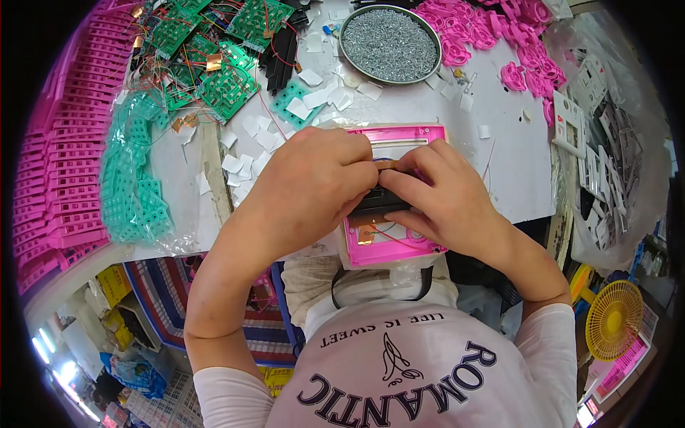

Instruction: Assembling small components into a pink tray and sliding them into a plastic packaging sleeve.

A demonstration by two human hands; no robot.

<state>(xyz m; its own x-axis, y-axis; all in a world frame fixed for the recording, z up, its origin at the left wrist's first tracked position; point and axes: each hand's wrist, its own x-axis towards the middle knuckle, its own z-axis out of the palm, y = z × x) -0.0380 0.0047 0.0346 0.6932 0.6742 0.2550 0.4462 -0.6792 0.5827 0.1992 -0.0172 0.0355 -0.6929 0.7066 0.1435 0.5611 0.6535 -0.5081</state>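
Note:
A pink plastic case [389, 252] lies at the table's near edge, just in front of my body. Across its middle sits a black part [373, 205], partly covered by my fingers. My left hand [317, 182] is closed, its fingertips pinched at the top of the black part. From the other side, my right hand [446, 191] grips that part between thumb and fingers. A small copper-coloured strip [386, 165] shows between the two hands. Below, a copper-coloured piece [364, 235] and a thin red wire lie inside the case.
A round tin of screws [391, 44] stands at the back, beside pink plastic rings [464, 32]. Green circuit boards [228, 85] with wires and teal rubber keypads [135, 171] lie left. Pink casings [61, 164] are stacked far left; white panels [571, 121] fill a bag right.

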